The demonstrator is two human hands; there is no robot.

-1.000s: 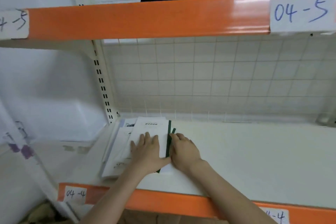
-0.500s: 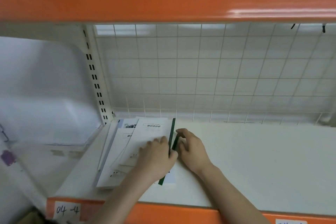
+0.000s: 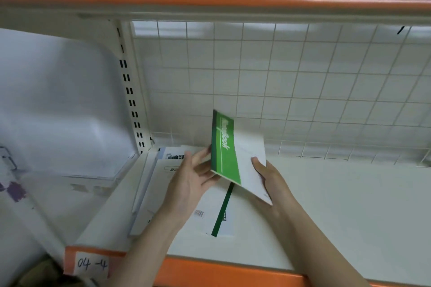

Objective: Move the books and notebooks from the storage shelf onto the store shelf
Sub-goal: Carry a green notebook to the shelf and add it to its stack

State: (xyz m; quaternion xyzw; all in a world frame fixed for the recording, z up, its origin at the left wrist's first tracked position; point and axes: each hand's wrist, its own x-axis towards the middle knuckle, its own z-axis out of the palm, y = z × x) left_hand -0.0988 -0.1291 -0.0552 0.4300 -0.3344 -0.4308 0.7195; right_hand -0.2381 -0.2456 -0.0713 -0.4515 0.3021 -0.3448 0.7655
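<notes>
Notebook (image 3: 229, 154) tilted up above the stack (image 3: 163, 184).
My left hand (image 3: 189, 184) and right hand (image 3: 268, 177) both grip its edges.

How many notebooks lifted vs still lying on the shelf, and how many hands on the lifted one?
Lifted notebook: 1
Notebooks lying in the pile: at least 3, exact count unclear
Hands on the lifted one: 2, left hand, right hand
Total notebooks: at least 4

Green notebook (image 3: 227, 151) (tilted), both hands gripping

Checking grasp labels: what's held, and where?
Green-and-white notebook, tilted above the stack. Left hand holds its green spine edge; right hand grips its white right edge.
</notes>
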